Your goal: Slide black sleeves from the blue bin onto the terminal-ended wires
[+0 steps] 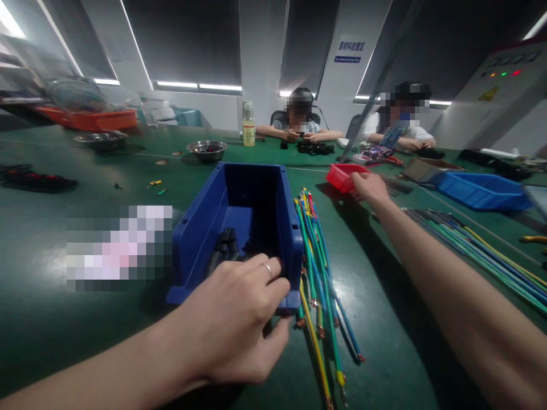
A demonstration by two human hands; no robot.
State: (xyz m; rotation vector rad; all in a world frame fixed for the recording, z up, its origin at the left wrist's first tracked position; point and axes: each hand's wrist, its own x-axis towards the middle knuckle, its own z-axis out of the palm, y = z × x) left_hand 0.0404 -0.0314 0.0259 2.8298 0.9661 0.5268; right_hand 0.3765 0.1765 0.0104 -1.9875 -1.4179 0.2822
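Gripping blue bin (239,228) front rim, left hand (233,322) fingers curled shut | right hand (370,188) closed on red tray (344,175), far side of wire bundle (318,267) | judged: containers being positioned; next needs steady pull.

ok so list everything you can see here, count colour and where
blue bin: 1, blue, centre of table, black parts inside
wire bundle: 1, green, blue, yellow, red, right of the blue bin
second wire bundle: 1, green, blue, yellow, far right
red tray: 1, red, behind the wires
blue tray: 1, blue, right rear
metal bowls: 2, silver, rear left and centre
bottle: 1, yellowish, rear centre
orange tray: 1, orange, far left rear
table: 1, green
people: 2, seated across the table
left hand: 1, gripping the blue bin's near wall
right hand: 1, touching the red tray
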